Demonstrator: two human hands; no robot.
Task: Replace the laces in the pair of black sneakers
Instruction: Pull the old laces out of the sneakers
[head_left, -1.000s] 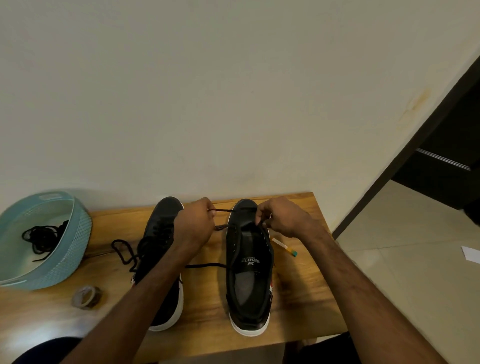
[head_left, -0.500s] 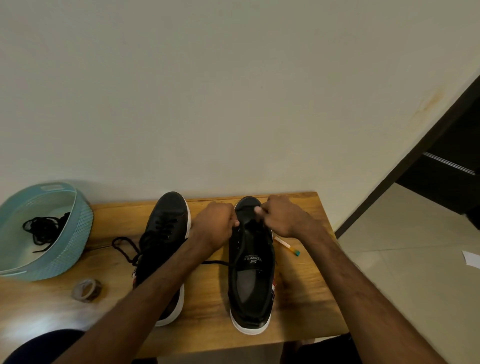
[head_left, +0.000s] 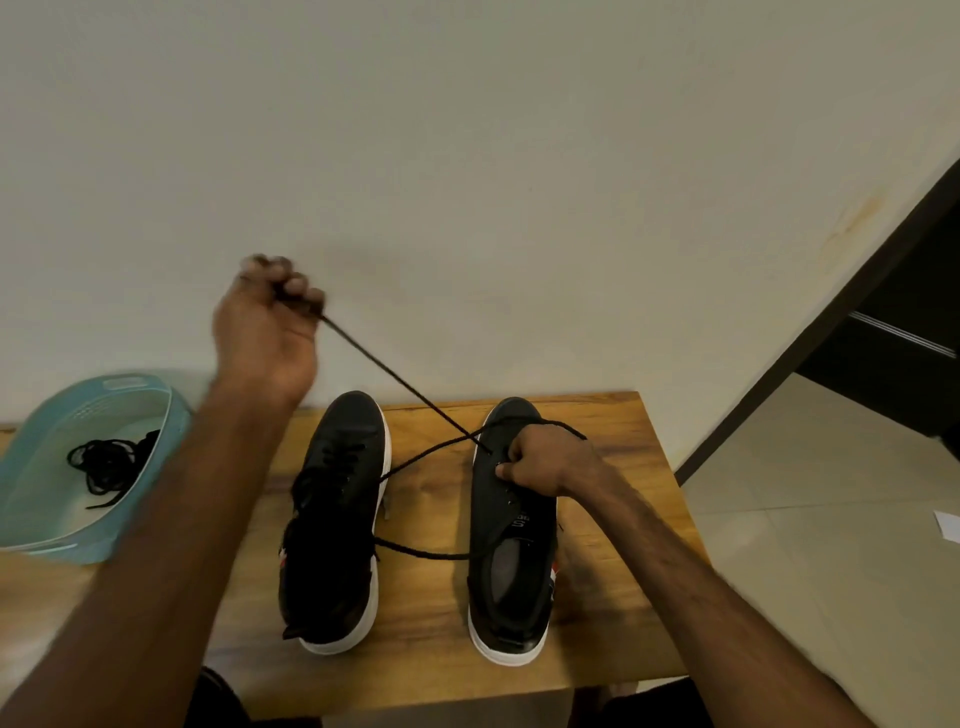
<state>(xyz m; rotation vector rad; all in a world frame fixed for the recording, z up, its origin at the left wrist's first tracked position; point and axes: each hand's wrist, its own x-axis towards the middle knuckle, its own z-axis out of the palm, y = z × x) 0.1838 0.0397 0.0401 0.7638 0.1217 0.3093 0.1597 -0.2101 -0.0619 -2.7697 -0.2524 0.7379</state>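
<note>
Pale wall (head_left: 519, 156) fills the background, and a brown wooden table (head_left: 613, 597) near you carries everything. At far left sits one teal plastic mesh basket (head_left: 171, 415) with one tangle of black cord (head_left: 106, 462) inside, likely the old laces. Your left hand (head_left: 265, 332) is raised in front of the wall, fingers clenched round one long black lace (head_left: 395, 379), which runs taut down and to the right. Below it stands the left black low-top sneaker (head_left: 343, 467) with a white sole, one of two, and it looks laced already. The lace enters the far eyelets of the right black white-soled sneaker (head_left: 511, 597), and its other length trails slack across the table toward the left shoe. Your right hand (head_left: 545, 462) lies curled on that shoe by the toe-end eyelets, gripping the upper to steady it; whether it also pinches the lace, I cannot tell. You seem to be at the first row of the second shoe, drawing the lace through. Next you must even both ends, then cross to the next eyelets while you hold the shoe down. Beyond the table's right edge is one dark doorway (head_left: 883, 291)
</note>
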